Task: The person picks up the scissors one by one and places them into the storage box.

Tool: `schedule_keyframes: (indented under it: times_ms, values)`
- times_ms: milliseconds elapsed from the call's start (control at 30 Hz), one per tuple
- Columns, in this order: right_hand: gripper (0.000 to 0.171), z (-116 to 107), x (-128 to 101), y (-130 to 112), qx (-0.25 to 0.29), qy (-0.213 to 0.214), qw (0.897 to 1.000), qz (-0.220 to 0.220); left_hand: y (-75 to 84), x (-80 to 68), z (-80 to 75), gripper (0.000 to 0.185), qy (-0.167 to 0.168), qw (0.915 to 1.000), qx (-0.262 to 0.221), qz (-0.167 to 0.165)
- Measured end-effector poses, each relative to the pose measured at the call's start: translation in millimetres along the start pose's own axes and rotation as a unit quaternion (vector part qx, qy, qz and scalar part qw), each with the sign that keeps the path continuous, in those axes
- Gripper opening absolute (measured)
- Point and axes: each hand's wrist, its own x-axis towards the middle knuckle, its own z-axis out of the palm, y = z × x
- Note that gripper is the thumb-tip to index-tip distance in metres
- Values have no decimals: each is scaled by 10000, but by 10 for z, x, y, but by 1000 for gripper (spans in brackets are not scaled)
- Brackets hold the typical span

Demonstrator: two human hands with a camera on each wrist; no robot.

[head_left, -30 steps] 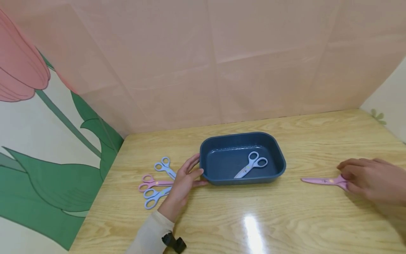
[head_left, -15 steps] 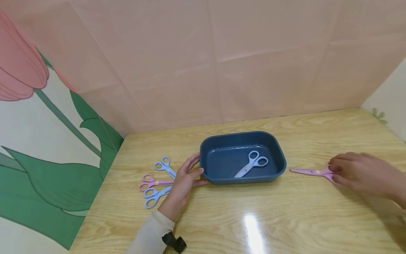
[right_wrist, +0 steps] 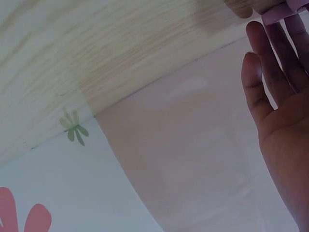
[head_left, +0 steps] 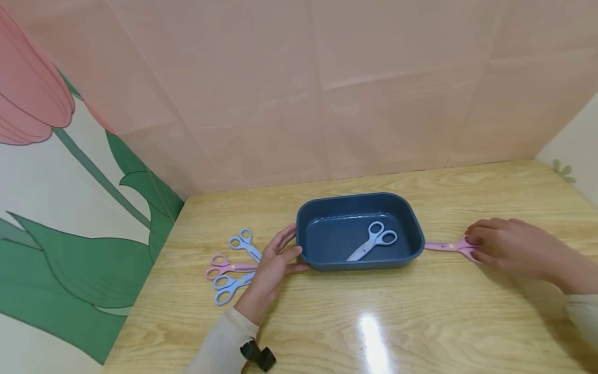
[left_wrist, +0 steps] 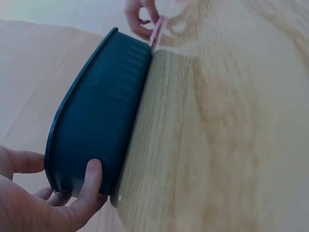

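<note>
1. Now my left hand rests against the left end of the dark blue tray, thumb along its near corner and fingers spread loosely along its short wall; the left wrist view shows the thumb pressed flat on the outer wall, with the other fingers partly hidden at the tray's far side.
2. My right hand lies on the wooden table to the right of the tray, fingers curled over the handle end of a pink pair of scissors.
3. Those pink scissors lie flat on the table, blades closed and pointing left, the tip just at the tray's right wall; I cannot tell whether it touches.
4. Inside the tray lies one pale blue pair of scissors, tilted, handles up toward the far right, tip toward the near left.
5. Left of my left hand, three more pairs lie together on the table: a blue pair farthest back, a second pink pair in the middle, another blue pair nearest me, partly under my hand.
6. Behind the table stands a pink wall panel, and on the left a panel painted with a tulip and green leaves.
</note>
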Motion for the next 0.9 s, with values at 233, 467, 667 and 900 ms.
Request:
schedule_keyframes:
  times_ms: [233, 467, 667, 900]
  values:
    - [26, 7, 88, -15, 80, -187, 9997, 94, -16, 12, 6, 59, -47, 10000, -37, 51]
    - [20, 27, 123, 6, 192, -430, 9986, 238, -10, 14, 1, 59, 15, 10000, -51, -7]
    - [25, 50, 105, 25, 200, -266, 9994, 126, -7, 13, -3, 59, -15, 10000, -39, -17]
    - [33, 70, 108, 52, 163, 148, 9994, -258, -3, 9, -1, 59, -20, 10000, -29, -13]
